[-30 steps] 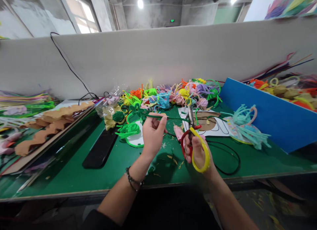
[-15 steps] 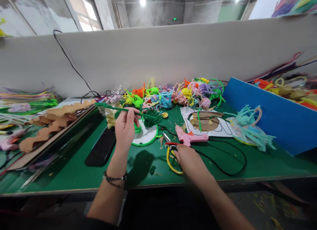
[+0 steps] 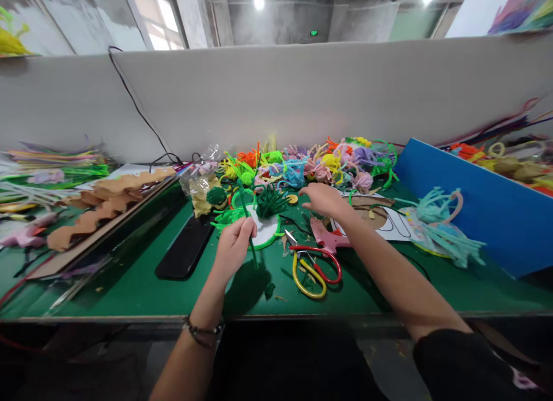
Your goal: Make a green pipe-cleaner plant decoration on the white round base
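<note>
My left hand [image 3: 235, 245] is closed around a dark green pipe cleaner [image 3: 253, 256], which stands nearly upright above the table. Behind it lies a white disc [image 3: 264, 233] edged in bright green, with a dark green tuft [image 3: 271, 202] of pipe cleaners on it. My right hand [image 3: 323, 199] is empty, fingers slightly bent and apart, over the table by a small yellowish round piece [image 3: 292, 199]. Below it rest scissors [image 3: 317, 263] with one red and one yellow handle. A pink glue gun [image 3: 326, 237] lies partly hidden under my right forearm.
A black phone [image 3: 185, 248] lies left of the disc. Colourful pipe-cleaner bundles [image 3: 298, 165] line the back. A blue board [image 3: 470, 208] stands at right, near a light-blue tufted piece [image 3: 449, 228]. Wavy brown cardboard [image 3: 95, 216] is at left.
My right hand has let go of the scissors and moved forward past the glue gun. My left hand has lowered slightly and turned the pipe cleaner from level to nearly upright.
</note>
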Action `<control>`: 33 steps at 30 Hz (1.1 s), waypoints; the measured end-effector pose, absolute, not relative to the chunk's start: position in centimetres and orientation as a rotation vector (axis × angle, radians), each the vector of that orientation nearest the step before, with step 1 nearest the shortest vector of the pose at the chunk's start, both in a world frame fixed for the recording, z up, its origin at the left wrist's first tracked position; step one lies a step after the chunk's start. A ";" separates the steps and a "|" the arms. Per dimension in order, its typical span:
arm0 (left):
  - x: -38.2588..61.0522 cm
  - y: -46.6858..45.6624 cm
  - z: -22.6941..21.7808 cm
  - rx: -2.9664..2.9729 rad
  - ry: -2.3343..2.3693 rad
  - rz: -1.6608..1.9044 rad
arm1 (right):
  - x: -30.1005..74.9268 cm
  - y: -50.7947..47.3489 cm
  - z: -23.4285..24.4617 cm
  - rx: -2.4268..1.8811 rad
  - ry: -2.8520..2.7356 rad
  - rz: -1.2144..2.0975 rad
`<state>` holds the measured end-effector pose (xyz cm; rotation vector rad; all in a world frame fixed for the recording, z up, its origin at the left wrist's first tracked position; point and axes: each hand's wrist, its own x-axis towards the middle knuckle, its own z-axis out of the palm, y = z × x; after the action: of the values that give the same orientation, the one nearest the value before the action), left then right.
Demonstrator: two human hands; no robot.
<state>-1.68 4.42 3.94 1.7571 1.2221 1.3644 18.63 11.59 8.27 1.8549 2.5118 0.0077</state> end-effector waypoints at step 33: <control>-1.1 4.5 3.0 2.088 1.292 0.831 | 21.9 12.7 8.1 1.707 3.253 -0.022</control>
<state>-1.07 4.45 3.00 2.0877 1.2925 0.8314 21.91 12.73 8.08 1.7074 3.2526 -0.0219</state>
